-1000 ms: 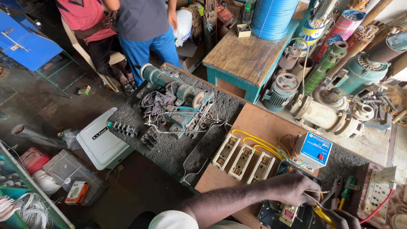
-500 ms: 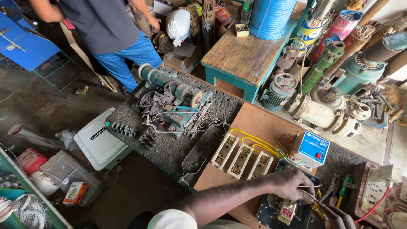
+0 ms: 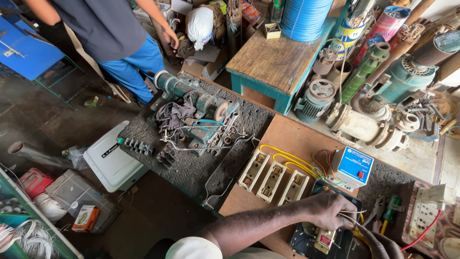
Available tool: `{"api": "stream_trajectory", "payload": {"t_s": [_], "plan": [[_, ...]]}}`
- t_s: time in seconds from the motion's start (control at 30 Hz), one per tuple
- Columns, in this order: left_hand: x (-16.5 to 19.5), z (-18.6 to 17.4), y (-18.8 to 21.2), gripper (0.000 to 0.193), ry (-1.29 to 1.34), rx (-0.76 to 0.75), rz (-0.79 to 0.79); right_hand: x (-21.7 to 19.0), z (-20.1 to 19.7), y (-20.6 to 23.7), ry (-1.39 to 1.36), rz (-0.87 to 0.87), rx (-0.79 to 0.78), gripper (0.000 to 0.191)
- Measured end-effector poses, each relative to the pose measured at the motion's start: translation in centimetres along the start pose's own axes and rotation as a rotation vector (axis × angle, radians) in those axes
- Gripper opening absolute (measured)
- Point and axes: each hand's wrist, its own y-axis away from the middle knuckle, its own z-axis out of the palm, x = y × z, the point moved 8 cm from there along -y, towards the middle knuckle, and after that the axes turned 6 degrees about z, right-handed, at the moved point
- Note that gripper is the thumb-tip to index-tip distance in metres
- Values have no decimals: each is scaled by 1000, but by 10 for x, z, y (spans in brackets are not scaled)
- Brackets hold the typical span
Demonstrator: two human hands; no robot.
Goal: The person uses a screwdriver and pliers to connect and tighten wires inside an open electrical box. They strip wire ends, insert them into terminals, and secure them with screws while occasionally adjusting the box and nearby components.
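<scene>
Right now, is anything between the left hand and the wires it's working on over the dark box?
Nothing visible. The left hand already pinches the thin wires above the dark box; the right hand sits just beyond them, off to the side.

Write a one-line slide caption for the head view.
Left hand and right hand work thin wires over a dark switch box on a wooden board.

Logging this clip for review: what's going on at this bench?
A person leans over a wooden board and works on wiring. The left hand pinches thin wires above a dark open box, while the right hand sits low at the frame's edge by yellow wires. Three cream fuse holders and a blue-and-white unit sit on the board. Another person stands beyond.
</scene>
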Motion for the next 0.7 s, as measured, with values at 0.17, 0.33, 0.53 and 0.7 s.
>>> {"api": "stream_trajectory", "payload": {"t_s": [0.17,0.33,0.53,0.7], "plan": [[13,-8,1,9,-66,-9,-8,-25,-4,1,-126,132,24,44],[18,-12,-1,4,-154,-66,-41,-70,-31,-9,-135,54,-28,46],[15,-21,5,19,100,-73,-103,-128,-68,-17,-110,189,281,27],[39,-28,12,23,84,-49,3,-163,-91,-28,-39,35,251,33]]}}
